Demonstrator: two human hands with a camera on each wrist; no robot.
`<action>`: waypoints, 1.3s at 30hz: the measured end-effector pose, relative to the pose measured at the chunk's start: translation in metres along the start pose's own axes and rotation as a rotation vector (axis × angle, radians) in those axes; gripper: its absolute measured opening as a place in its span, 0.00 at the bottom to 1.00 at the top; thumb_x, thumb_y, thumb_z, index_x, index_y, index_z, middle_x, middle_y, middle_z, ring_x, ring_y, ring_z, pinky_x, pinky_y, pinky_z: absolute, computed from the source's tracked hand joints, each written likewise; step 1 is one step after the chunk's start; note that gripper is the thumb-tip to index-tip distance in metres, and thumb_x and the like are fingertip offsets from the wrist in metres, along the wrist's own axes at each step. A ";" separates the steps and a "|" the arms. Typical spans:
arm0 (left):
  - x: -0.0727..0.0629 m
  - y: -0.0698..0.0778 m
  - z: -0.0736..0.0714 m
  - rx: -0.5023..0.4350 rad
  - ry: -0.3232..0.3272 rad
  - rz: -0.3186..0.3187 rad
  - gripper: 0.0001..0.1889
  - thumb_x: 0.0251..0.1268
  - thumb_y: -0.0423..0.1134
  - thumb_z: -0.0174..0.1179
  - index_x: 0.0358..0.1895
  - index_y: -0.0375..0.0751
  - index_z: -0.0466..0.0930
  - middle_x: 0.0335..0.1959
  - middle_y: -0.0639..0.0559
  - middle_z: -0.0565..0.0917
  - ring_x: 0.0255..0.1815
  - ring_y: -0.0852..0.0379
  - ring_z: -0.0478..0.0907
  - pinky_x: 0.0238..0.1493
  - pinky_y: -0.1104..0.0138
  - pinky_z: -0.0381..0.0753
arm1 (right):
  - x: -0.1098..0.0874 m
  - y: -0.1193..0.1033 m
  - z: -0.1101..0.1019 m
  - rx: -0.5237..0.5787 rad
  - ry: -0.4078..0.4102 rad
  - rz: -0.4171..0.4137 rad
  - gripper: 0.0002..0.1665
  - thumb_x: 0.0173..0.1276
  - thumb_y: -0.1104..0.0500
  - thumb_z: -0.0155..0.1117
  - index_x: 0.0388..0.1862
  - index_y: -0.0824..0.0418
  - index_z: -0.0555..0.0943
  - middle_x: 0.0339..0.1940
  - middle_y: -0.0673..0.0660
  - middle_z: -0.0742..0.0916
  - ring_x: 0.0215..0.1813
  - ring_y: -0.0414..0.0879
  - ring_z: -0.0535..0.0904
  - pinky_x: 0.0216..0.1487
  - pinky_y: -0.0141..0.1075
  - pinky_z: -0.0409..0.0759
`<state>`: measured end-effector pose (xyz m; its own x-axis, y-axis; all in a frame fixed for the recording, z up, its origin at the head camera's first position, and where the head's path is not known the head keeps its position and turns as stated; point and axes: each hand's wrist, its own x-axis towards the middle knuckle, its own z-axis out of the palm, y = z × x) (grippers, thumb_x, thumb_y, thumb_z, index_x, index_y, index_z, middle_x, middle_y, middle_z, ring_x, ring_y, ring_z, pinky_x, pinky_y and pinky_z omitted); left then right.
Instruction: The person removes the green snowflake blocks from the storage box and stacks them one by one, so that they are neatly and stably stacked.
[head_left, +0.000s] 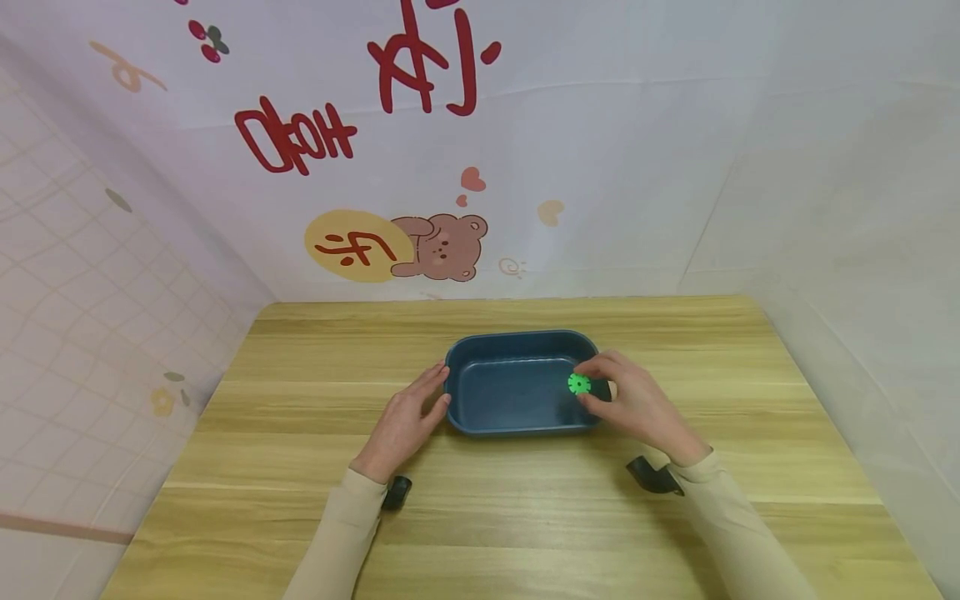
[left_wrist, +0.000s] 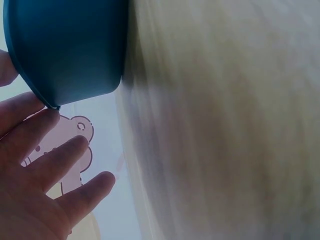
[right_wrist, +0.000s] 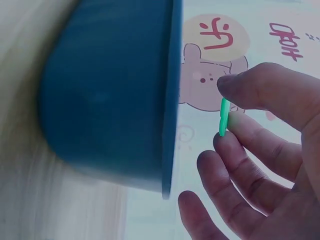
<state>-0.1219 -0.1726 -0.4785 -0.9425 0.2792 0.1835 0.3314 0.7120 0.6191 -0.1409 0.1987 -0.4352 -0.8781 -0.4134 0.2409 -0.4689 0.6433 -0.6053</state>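
A dark blue oblong basin (head_left: 510,396) stands on the wooden table, its inner floor bare where it shows. Beside its left end is my left hand (head_left: 401,423), the fingertips and thumb touching the rim. In the left wrist view those fingers (left_wrist: 30,132) are spread and fairly straight along the basin's edge. My right hand (head_left: 637,404) pinches a small green notched plastic disc (head_left: 573,387) between thumb and fingers above the basin's right end. Seen edge-on in the right wrist view, the thin disc (right_wrist: 224,117) is held higher than the rim.
The pale wood-grain table (head_left: 510,517) extends around the basin. A white printed cloth wall (head_left: 615,167) rises behind it, with cloth at both sides too. Black wrist mounts (head_left: 654,477) stick out from both forearms over the tabletop.
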 end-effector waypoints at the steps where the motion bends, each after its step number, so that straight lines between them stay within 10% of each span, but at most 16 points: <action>1: 0.000 0.000 0.000 0.001 -0.001 0.000 0.27 0.81 0.44 0.57 0.77 0.41 0.70 0.79 0.52 0.67 0.79 0.51 0.64 0.74 0.52 0.69 | -0.001 0.000 -0.001 -0.006 0.005 0.000 0.20 0.64 0.63 0.77 0.54 0.59 0.86 0.50 0.53 0.84 0.53 0.56 0.84 0.53 0.56 0.84; 39: 0.000 0.000 0.000 -0.008 -0.006 0.000 0.26 0.81 0.43 0.58 0.76 0.40 0.70 0.79 0.52 0.67 0.78 0.51 0.64 0.74 0.51 0.69 | -0.032 0.036 -0.039 -0.099 0.059 0.058 0.19 0.61 0.63 0.79 0.51 0.59 0.86 0.48 0.53 0.85 0.50 0.54 0.82 0.51 0.54 0.81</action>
<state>-0.1218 -0.1722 -0.4783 -0.9423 0.2828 0.1793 0.3311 0.7069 0.6250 -0.1330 0.2604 -0.4348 -0.9069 -0.3366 0.2535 -0.4213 0.7267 -0.5426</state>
